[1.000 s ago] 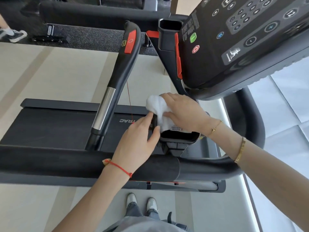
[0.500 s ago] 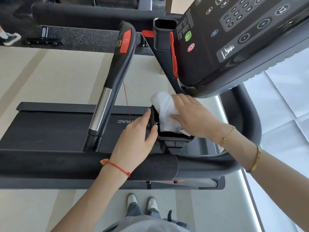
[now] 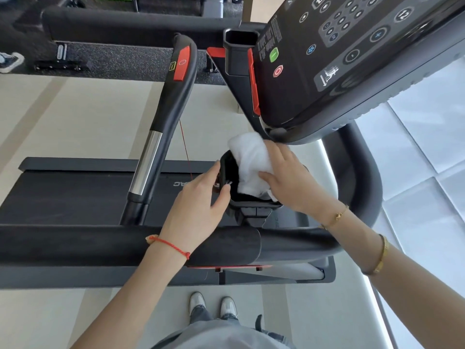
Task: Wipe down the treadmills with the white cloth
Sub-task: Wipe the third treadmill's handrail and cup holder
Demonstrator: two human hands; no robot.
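head | right hand [image 3: 292, 180] pinches white cloth [image 3: 251, 165] inside black holder [image 3: 227, 172] | left hand [image 3: 198, 210] grips holder's rim

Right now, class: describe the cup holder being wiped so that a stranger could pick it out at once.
Start at the big black console with its green and red buttons. Just below its lower edge sits a small black open-topped cup holder, above the padded front bar. Unlike the empty holder higher up, it has the white cloth inside.

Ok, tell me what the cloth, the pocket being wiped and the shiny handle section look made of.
White cloth: soft terry-like fabric, fluffy and crumpled. Black cup holder: apparently moulded plastic, smooth with a dull sheen. Silver handle section: likely polished metal, showing bright streak reflections.
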